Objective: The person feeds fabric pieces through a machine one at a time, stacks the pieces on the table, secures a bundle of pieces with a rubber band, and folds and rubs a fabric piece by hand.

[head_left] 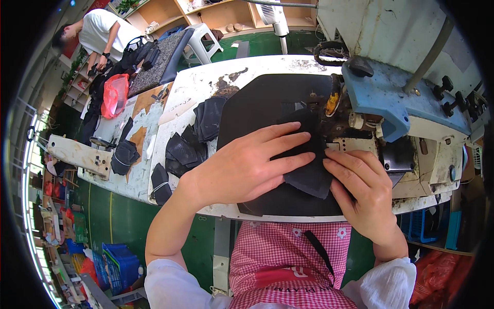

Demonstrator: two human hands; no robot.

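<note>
A dark, flat piece of material (310, 180) lies on the black work plate (257, 108) of a blue and white machine (375, 87). My left hand (257, 162) rests flat across it, fingers stretched out and a little spread. At the piece's right edge is my right hand (360, 180), its fingers bent and pressed together against the edge; whether they pinch it is hard to see. The far end of the piece reaches toward the machine's working head, where it is dark and partly covered by my left fingers.
Stacks of dark cut pieces (208, 119) lie left of the plate, beside a tied bundle (161, 184). Another bundle (125, 157) and a red plastic bag (115, 95) are on the left table. A person (105, 38) works at the far left. A white stool (201, 44) stands behind.
</note>
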